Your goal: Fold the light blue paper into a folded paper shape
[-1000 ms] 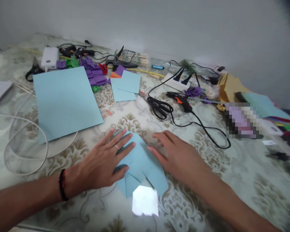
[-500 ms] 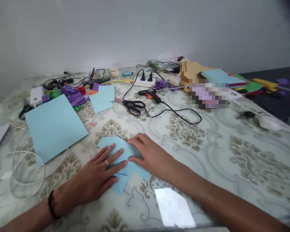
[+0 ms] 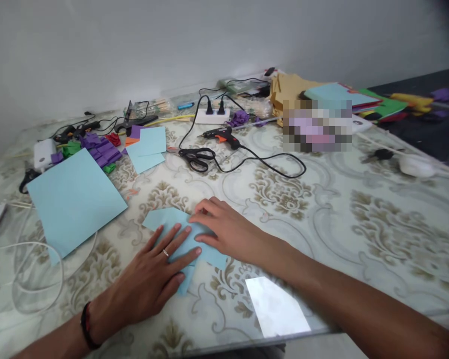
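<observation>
A folded light-blue paper (image 3: 168, 217) lies on the patterned tabletop near the front. Spread fingers of my left hand (image 3: 159, 271), with a ring on one, rest flat across it. My right hand (image 3: 224, 227) is at the paper's right side, its fingers bent and the thumb apart from them, touching the upper right part. Part of the paper is hidden under both hands. To the left lies a larger light-blue sheet (image 3: 77, 199), unfolded.
Behind are scissors (image 3: 195, 159), a black glue gun (image 3: 220, 135), a power strip (image 3: 212, 116), smaller blue papers (image 3: 152, 141) and purple folded pieces (image 3: 101, 149). A white cable (image 3: 62, 279) loops at left. Coloured sheets (image 3: 336, 94) lie at back right.
The camera view has shifted, so the objects behind appear higher and further left. My right fingers are bent more over the folded paper; my left hand stays spread on it.
</observation>
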`<state>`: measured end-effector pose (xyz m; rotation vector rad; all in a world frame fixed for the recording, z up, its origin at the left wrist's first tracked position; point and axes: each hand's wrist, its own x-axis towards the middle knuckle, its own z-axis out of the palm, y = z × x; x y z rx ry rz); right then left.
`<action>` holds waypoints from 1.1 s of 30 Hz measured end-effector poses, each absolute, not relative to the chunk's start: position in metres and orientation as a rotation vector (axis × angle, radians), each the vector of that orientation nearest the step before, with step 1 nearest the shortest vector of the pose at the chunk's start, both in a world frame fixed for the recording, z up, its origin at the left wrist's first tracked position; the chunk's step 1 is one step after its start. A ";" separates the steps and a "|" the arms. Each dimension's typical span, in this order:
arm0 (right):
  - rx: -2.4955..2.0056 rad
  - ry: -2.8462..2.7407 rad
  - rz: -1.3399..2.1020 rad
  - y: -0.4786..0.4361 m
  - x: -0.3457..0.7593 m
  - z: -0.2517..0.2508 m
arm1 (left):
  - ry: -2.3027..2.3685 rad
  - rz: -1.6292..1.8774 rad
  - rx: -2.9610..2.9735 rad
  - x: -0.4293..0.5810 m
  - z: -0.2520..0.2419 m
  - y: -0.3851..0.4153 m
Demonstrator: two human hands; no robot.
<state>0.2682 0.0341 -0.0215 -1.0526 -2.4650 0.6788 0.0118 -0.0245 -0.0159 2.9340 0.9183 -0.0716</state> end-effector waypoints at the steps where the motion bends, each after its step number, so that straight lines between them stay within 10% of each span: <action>1: -1.049 -2.464 0.678 0.035 0.268 -0.022 | 0.919 -0.070 2.944 0.012 -0.014 -0.024; 11: -0.962 -2.509 0.531 0.028 0.266 -0.022 | 0.962 0.510 2.875 0.002 -0.020 -0.029; 33: -0.763 -2.780 0.359 -0.001 0.250 -0.017 | 0.618 0.518 2.737 -0.011 -0.017 0.004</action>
